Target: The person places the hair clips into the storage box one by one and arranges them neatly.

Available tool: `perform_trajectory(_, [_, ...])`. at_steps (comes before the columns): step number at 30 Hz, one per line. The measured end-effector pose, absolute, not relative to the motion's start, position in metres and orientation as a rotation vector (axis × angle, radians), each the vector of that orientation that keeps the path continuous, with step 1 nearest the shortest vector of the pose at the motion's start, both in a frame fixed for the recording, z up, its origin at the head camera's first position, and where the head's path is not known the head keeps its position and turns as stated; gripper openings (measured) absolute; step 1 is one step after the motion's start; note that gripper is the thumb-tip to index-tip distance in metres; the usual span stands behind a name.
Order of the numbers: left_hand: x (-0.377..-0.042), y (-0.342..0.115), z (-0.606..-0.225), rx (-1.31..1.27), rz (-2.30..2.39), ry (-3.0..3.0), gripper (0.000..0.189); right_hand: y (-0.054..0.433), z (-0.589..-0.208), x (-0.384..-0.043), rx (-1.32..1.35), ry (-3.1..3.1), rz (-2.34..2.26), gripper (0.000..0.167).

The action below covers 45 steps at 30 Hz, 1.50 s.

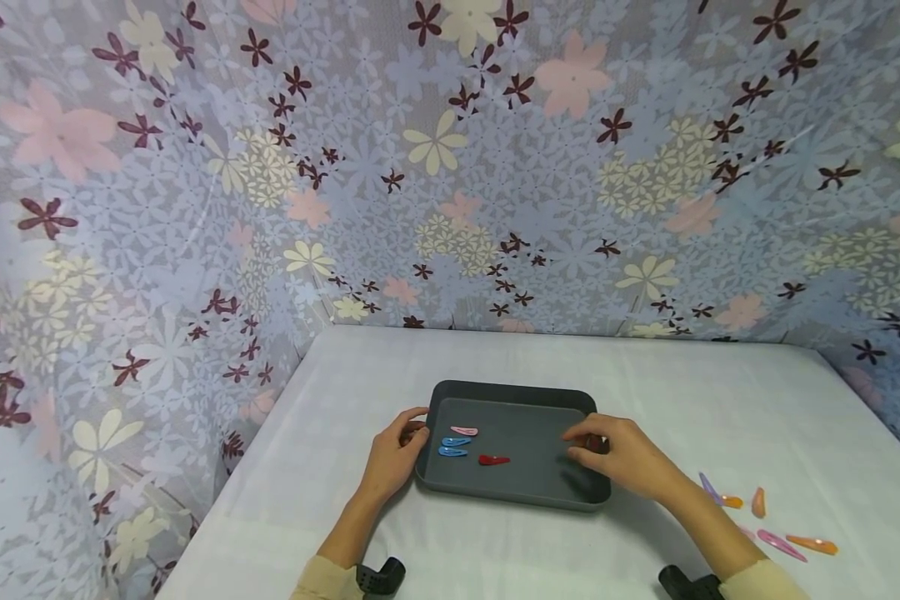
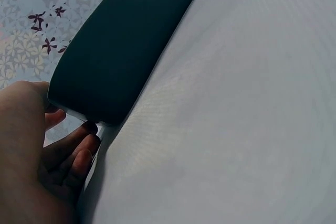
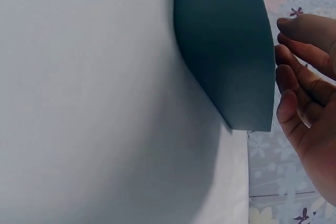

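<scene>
A dark grey tray (image 1: 525,496) lies on the white table. Inside it, toward the left, are a pink hair clip (image 1: 463,431), two blue hair clips (image 1: 455,442) and a red hair clip (image 1: 493,460). My left hand (image 1: 392,457) grips the tray's left side, thumb at the rim and fingers bent against the outer wall. Over the tray's right edge hovers my right hand (image 1: 621,450), its fingers loosely bent and thumb apart from them. No object shows between them. In the right wrist view its fingertips (image 3: 286,77) appear beside the tray's wall.
On the table right of the tray, near the right forearm, lie several loose hair clips: a purple one (image 1: 709,488), orange ones (image 1: 813,545) and pink ones (image 1: 782,546). A flowered cloth (image 1: 495,167) hangs behind the table and along its left side.
</scene>
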State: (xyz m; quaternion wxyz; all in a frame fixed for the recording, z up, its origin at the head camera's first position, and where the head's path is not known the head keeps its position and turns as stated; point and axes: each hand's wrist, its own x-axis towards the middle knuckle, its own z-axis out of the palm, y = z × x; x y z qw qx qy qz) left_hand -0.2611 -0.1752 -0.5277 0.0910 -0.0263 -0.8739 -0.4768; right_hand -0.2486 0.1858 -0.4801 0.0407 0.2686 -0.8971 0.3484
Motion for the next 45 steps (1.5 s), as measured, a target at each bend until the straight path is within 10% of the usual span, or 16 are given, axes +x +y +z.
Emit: perform_trajectory(45, [-0.261,-0.176,-0.529,-0.076,-1.412,-2.6,0.033,0.242,-0.502,-0.234,0.491,-2.746,0.951,0.017])
